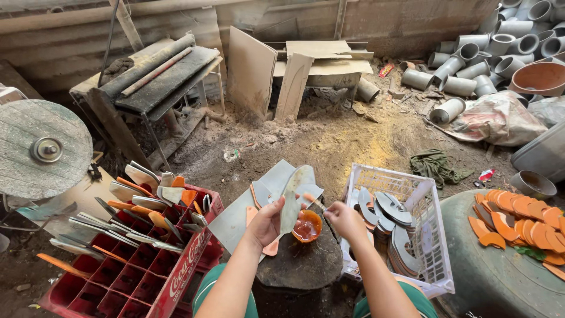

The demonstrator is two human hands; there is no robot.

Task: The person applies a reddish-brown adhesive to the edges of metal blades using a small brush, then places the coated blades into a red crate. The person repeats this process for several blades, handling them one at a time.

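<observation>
Gripping curved grey blade piece [290, 197], left hand [266, 222] closed; right hand [343, 218] pinching thin brush [314, 202] above orange bowl [307, 227].

Looks like a rough backyard workshop: dirt floor [306, 141], dusty grinding wheel [41, 150], cut pipe sections [471, 65] piled up, crates [135, 265] full of curved blanks.

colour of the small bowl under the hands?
Orange, with reddish-orange liquid inside: the small bowl shows best in the head view, its only view.

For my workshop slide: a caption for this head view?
Left hand holds a curved grey blade; right hand brushes it over an orange bowl.
</observation>
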